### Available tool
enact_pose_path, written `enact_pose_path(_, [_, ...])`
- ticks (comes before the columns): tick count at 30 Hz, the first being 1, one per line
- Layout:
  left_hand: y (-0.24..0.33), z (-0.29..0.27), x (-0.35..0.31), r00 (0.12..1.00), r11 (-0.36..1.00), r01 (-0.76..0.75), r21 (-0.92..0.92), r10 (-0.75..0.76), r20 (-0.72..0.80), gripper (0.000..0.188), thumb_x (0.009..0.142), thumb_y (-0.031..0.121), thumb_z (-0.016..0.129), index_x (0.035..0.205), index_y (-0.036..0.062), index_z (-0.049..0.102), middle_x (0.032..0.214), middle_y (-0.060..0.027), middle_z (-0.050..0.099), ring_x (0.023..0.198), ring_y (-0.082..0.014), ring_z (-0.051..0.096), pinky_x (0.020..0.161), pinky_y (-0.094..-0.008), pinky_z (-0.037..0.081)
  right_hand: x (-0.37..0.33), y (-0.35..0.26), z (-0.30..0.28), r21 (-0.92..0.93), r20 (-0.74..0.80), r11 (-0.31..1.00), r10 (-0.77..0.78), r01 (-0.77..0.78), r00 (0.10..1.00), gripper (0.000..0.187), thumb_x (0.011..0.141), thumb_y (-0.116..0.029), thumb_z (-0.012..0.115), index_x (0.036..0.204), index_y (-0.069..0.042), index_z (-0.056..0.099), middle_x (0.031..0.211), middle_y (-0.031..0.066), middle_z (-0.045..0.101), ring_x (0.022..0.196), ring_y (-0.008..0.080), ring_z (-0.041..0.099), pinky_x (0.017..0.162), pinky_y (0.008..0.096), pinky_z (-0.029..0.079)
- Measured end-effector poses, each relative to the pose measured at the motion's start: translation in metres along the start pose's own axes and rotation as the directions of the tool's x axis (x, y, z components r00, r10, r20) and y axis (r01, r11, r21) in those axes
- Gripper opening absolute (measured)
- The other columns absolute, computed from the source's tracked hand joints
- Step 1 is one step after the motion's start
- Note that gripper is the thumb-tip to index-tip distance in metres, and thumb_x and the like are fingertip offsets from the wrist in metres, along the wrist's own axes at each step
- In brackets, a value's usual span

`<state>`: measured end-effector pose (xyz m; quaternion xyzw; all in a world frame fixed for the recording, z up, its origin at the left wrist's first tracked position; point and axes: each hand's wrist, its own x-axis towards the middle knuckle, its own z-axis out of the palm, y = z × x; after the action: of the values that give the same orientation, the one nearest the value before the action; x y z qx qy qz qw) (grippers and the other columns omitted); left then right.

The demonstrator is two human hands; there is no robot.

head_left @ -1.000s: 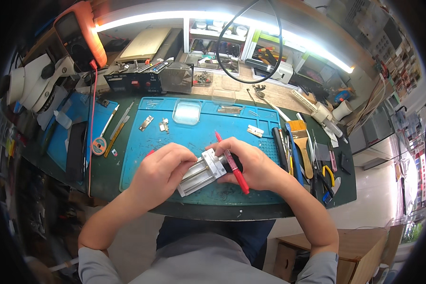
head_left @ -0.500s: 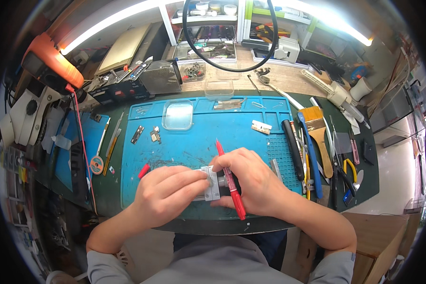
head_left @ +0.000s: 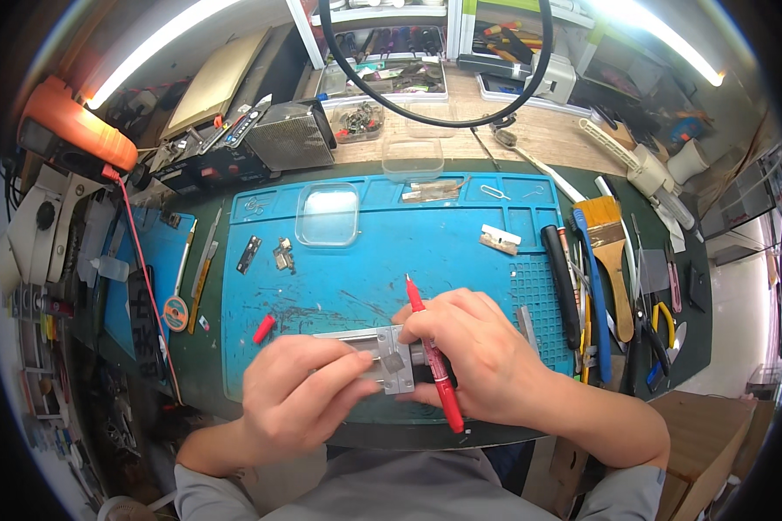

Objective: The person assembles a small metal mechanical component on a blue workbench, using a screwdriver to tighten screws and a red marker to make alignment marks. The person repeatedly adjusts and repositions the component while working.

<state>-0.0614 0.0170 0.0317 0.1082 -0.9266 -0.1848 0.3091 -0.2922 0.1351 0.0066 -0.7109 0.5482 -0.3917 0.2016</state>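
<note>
A silver metal clamp fixture (head_left: 396, 382) with two rails lies near the front of the blue work mat (head_left: 365, 269). My right hand (head_left: 482, 352) is closed around its right end. The same hand grips a red marker pen (head_left: 439, 373), uncapped, tip pointing away from me. On the clamp's plate sits a small grey square piece (head_left: 394, 362). My left hand (head_left: 300, 382) reaches over the rails, its thumb and fingers pinched just left of that piece; what they hold, if anything, is hidden. The red pen cap (head_left: 264, 328) lies on the mat beyond my left hand.
A clear plastic tray (head_left: 328, 213) and small metal parts (head_left: 283, 254) rest on the mat. Along the right lie a wide brush (head_left: 613, 260), a blue toothbrush (head_left: 593, 286) and yellow-handled pliers (head_left: 663, 326). A black cable loop (head_left: 439, 123) hangs above the back.
My left fingers have drawn back left from the clamp's plate, and the grey square piece now shows there. The whole view has shifted slightly. My right hand still holds the pen and clamp.
</note>
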Motion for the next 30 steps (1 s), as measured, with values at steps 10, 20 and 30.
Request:
enact_pose_path(10, [-0.001,0.013,0.011,0.99,0.988,0.128,-0.091,-0.122,0.075,0.029,0.077,0.01,0.093,0.104,0.0087,0.082,0.097,-0.0038,0.075,0.08,-0.0233,0.07,0.066,-0.0358,0.054,-0.001,-0.001,0.0,-0.003,-0.015,1.0,-0.015,0.015,1.0,0.062,0.078,-0.022,0.093,0.128,-0.01,0.059,0.119,0.0097,0.066,0.117,0.0347,0.064,0.097,0.0466,0.049])
enact_pose_path(20, [-0.004,0.012,0.003,0.999,0.998,0.044,-0.045,-0.043,0.022,0.033,0.077,0.012,0.093,0.108,0.0067,0.082,0.097,-0.0039,0.074,0.079,-0.0229,0.069,0.066,-0.0354,0.053,0.001,0.0,0.0,-0.027,0.003,0.999,-0.02,0.02,1.0,0.06,0.078,-0.023,0.091,0.128,-0.009,0.059,0.118,0.01,0.065,0.114,0.0339,0.064,0.096,0.046,0.049])
enact_pose_path(30, [0.002,0.012,-0.019,0.989,0.979,-0.117,0.164,0.099,0.113,0.039,0.092,0.028,0.084,0.124,0.0067,0.081,0.115,-0.005,0.073,0.096,-0.0225,0.07,0.08,-0.0372,0.057,0.002,-0.002,-0.002,-0.025,0.005,1.0,-0.013,0.013,1.0,0.057,0.078,-0.019,0.09,0.125,-0.009,0.061,0.116,0.0103,0.066,0.114,0.0343,0.065,0.095,0.0463,0.049])
